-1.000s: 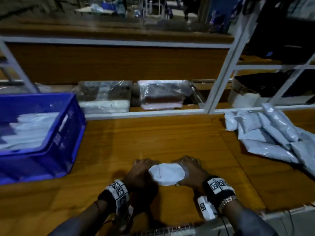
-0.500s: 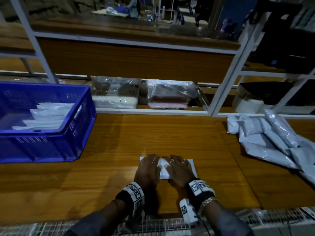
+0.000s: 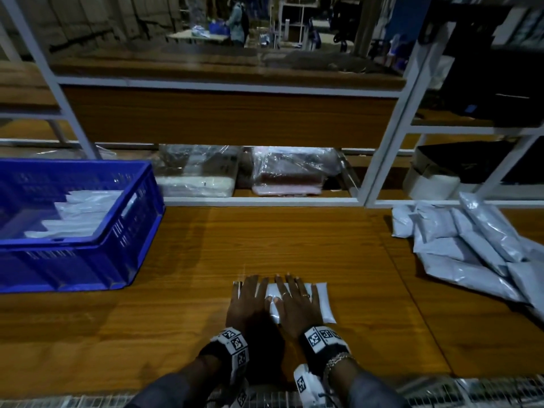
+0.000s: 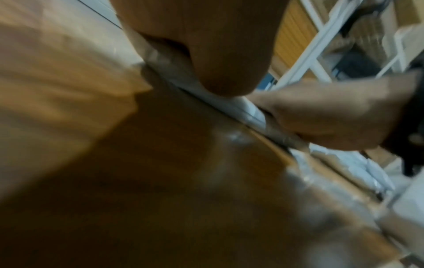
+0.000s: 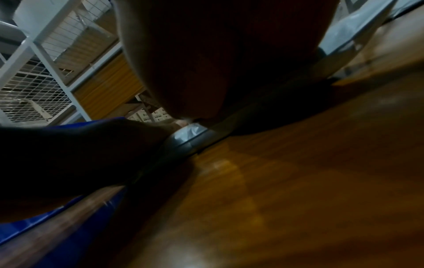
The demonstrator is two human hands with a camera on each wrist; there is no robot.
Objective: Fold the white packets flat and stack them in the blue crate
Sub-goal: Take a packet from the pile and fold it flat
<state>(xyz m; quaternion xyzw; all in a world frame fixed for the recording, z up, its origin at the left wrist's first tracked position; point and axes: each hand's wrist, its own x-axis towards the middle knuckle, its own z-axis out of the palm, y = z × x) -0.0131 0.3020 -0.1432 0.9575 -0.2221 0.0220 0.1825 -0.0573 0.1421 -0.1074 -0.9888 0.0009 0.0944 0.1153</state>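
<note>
Place: warehouse / packing stn.
Bench: long wood-grain worktop [image 3: 265, 245] w/ wire mesh along near edge.
Racking: white steel frame [image 3: 391, 136] w/ wood shelves; mesh panels show in right wrist view.
Stock: plastic-wrapped bundles [image 3: 288, 172] on low shelf behind bench; cartons in right wrist view.
Goods: pile of white packets [image 3: 471, 242] at right; blue crate [image 3: 126, 231] at left w/ flat packets inside.
Background: dim hall, more tables, another person [image 3: 238, 22] working at a far one.
</note>
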